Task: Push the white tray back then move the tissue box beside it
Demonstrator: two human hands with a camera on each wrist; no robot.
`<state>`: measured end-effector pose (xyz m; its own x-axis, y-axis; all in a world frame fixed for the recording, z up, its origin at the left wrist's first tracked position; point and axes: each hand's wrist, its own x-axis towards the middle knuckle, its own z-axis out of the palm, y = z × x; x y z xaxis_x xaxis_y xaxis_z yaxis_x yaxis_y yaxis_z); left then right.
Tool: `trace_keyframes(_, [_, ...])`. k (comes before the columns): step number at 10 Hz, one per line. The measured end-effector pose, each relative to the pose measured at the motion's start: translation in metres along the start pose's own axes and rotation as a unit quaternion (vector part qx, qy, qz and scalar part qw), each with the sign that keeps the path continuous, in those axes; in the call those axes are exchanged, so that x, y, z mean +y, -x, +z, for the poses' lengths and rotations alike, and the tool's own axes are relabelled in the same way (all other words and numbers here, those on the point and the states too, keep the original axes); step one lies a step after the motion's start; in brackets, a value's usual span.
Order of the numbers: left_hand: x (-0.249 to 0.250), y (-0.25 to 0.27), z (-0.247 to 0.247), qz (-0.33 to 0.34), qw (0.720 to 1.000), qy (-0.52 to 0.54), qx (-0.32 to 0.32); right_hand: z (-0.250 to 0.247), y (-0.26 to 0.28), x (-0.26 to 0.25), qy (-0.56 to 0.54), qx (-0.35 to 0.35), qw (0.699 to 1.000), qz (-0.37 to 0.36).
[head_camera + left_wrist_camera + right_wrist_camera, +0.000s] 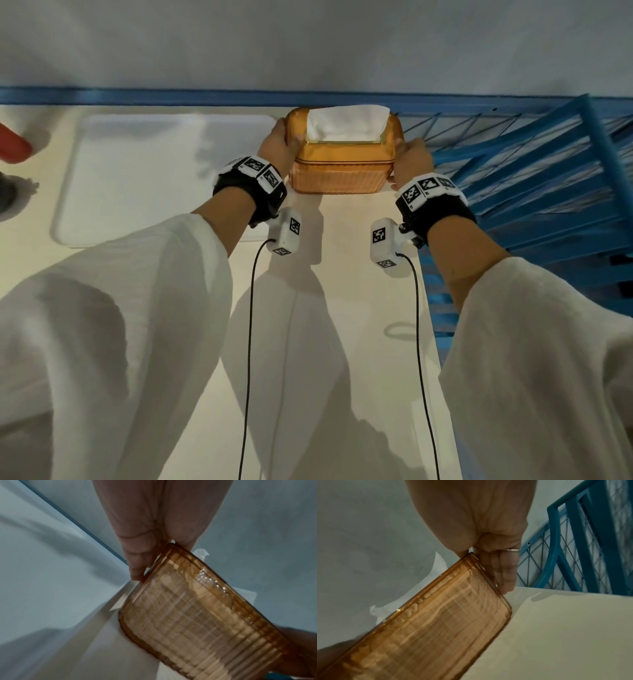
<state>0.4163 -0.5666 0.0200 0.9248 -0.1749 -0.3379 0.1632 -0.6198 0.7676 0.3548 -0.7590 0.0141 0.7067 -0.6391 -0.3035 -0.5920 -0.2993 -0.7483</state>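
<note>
I see one tissue box between my hands, left hand and right hand each gripping an end, fingers curled behind it. Only the head view shows the one tray, just left of my left hand on the worktop; the right wrist view shows a ring.

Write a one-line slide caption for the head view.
Both hands, left and right, grip the amber tissue box at the table's far edge, right of the white tray.
</note>
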Motion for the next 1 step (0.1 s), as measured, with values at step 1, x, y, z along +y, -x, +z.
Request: trace_keyframes(1, [-0.0019,0.0038,-0.0016,-0.017,1.000,0.012,0.000,-0.0035,0.0078,0.0020,-0.026,-0.003,1.000,0.002])
